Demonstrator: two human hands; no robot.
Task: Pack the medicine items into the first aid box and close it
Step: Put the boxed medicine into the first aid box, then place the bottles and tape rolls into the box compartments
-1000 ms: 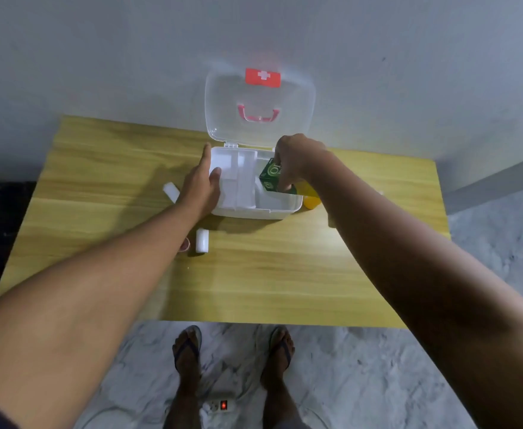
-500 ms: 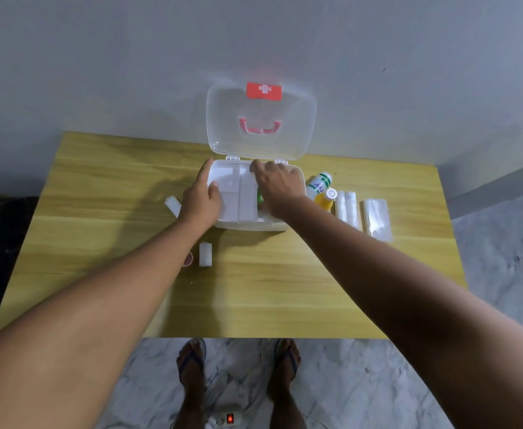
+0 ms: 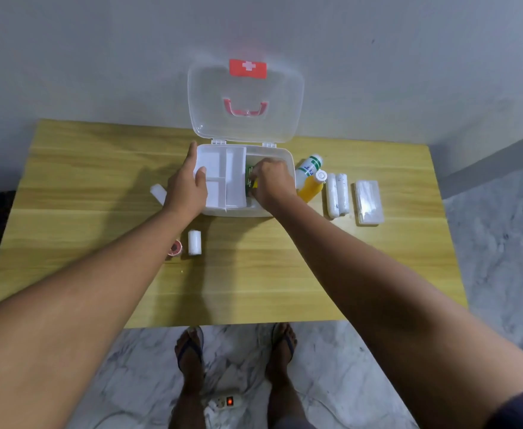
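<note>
The white first aid box [image 3: 280, 154] stands open on the wooden table [image 3: 285, 267], its clear lid [image 3: 244, 100] upright against the wall. A white divider tray [image 3: 223, 178] fills the box's left half. My left hand [image 3: 186, 185] grips the box's left edge, thumb on the tray. My right hand [image 3: 271, 184] is down in the right compartment, fingers closed on a green box [image 3: 249, 178]. To the right of the box lie a white bottle [image 3: 308, 167], a yellow bottle [image 3: 311, 188], two white rolls [image 3: 336, 195] and a clear packet [image 3: 368, 201].
Left of the box lies a small white item [image 3: 158, 191]. In front are a white gauze roll [image 3: 194, 242] and a pink tape roll [image 3: 174, 248]. A power strip [image 3: 224, 402] lies on the marble floor between my feet. The wall stands right behind the table.
My right hand has pushed the green box from above the rim down into the right compartment. The items to the right came into sight. My left hand has stayed on the box's edge.
</note>
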